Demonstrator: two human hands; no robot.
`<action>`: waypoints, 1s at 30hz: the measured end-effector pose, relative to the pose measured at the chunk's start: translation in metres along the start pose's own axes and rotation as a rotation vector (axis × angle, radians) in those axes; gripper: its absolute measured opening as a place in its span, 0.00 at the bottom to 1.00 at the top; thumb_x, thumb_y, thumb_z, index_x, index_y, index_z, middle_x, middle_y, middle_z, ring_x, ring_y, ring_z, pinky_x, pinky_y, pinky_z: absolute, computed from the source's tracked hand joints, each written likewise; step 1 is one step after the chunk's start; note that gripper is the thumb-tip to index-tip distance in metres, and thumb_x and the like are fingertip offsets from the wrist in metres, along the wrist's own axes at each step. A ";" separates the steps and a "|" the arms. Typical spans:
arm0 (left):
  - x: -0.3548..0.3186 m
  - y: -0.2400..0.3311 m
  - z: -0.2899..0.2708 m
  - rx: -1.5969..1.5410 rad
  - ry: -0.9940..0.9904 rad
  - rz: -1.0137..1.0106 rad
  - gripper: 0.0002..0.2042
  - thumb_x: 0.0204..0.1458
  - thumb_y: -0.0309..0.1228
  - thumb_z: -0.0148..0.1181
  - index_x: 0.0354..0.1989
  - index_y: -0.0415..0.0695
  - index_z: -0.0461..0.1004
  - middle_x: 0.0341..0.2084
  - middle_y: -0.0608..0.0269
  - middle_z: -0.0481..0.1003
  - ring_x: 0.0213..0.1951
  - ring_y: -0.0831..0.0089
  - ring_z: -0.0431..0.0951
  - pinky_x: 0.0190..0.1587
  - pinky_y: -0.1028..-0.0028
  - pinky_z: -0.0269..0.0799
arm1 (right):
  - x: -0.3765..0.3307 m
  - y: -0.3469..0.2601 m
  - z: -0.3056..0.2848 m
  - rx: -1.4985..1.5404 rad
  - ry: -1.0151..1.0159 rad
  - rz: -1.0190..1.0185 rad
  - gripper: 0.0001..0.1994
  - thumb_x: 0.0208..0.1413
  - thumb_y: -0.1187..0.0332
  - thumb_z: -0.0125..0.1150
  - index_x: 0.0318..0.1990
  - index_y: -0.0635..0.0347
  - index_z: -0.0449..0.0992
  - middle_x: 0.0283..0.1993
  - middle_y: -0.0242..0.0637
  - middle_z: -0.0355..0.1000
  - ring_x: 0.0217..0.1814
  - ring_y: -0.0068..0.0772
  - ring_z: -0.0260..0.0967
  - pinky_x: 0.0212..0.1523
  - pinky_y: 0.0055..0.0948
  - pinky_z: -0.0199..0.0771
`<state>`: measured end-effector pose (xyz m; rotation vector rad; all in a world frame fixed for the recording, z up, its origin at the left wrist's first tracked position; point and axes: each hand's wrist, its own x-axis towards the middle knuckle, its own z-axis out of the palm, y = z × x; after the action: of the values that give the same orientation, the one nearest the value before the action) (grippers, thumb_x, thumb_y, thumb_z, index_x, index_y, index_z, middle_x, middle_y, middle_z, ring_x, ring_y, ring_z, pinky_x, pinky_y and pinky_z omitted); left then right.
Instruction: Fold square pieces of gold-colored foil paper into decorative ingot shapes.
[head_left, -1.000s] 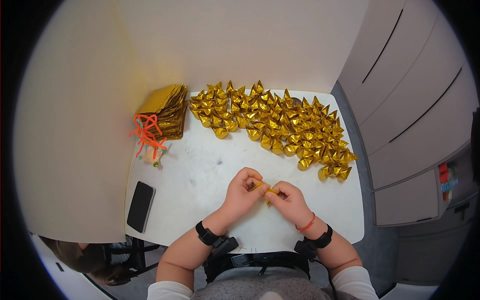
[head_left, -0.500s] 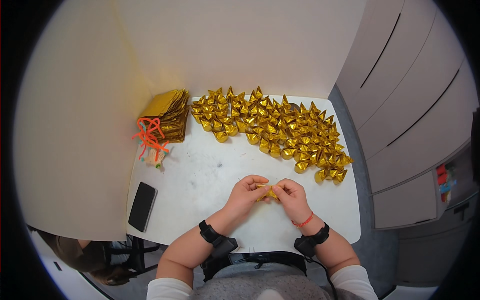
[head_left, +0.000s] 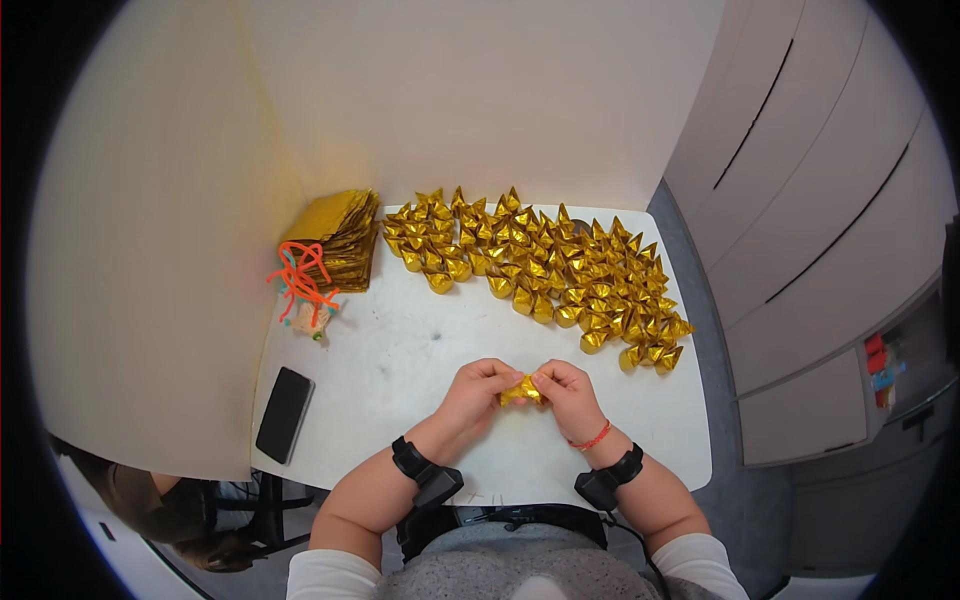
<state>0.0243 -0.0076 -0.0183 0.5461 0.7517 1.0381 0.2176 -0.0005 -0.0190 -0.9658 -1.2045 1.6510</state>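
Head view: just below frame centre, the left hand [head_left: 477, 392] and the right hand [head_left: 570, 395] meet, fingertips of both pinched on a small gold foil piece [head_left: 521, 391] held just above the white table [head_left: 400, 350]. Its long axis runs left to right between the hands; which end leads cannot be told. Above it, a wide band of folded gold ingots [head_left: 540, 268] spreads from upper centre down toward the right, well apart from the hands. At upper left lies a stack of gold foil sheets [head_left: 335, 238], with orange cords [head_left: 300, 283] beside it. A black phone [head_left: 285, 414] lies at left.
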 end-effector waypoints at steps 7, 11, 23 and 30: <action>-0.003 0.001 0.014 -0.156 0.028 -0.006 0.10 0.68 0.30 0.57 0.41 0.33 0.77 0.41 0.52 0.80 0.42 0.67 0.82 0.48 0.70 0.82 | -0.002 -0.001 -0.007 -0.051 0.064 -0.004 0.07 0.69 0.68 0.59 0.38 0.61 0.78 0.29 0.24 0.71 0.28 0.13 0.63 0.30 0.17 0.63; -0.004 0.000 0.013 -0.034 0.057 0.020 0.10 0.68 0.30 0.57 0.42 0.33 0.77 0.42 0.51 0.80 0.42 0.67 0.83 0.49 0.70 0.82 | -0.004 -0.001 0.004 -0.109 0.125 -0.172 0.05 0.66 0.71 0.63 0.41 0.63 0.80 0.33 0.26 0.73 0.30 0.15 0.64 0.33 0.18 0.66; -0.004 0.005 0.013 0.077 0.115 0.052 0.04 0.64 0.25 0.58 0.36 0.38 0.75 0.36 0.54 0.81 0.35 0.71 0.82 0.41 0.73 0.81 | 0.000 -0.015 -0.001 -0.031 -0.062 -0.121 0.01 0.65 0.77 0.61 0.39 0.65 0.77 0.44 0.32 0.72 0.42 0.22 0.69 0.45 0.22 0.72; -0.004 0.009 0.013 -0.135 0.146 -0.071 0.04 0.62 0.23 0.56 0.34 0.39 0.73 0.34 0.55 0.79 0.36 0.68 0.81 0.36 0.72 0.83 | 0.006 -0.018 -0.007 -0.039 -0.109 -0.129 0.03 0.61 0.81 0.58 0.35 0.63 0.75 0.49 0.34 0.70 0.46 0.22 0.68 0.48 0.22 0.71</action>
<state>0.0284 -0.0084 -0.0026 0.3282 0.8173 1.0621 0.2259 0.0103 -0.0042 -0.8135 -1.3479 1.5999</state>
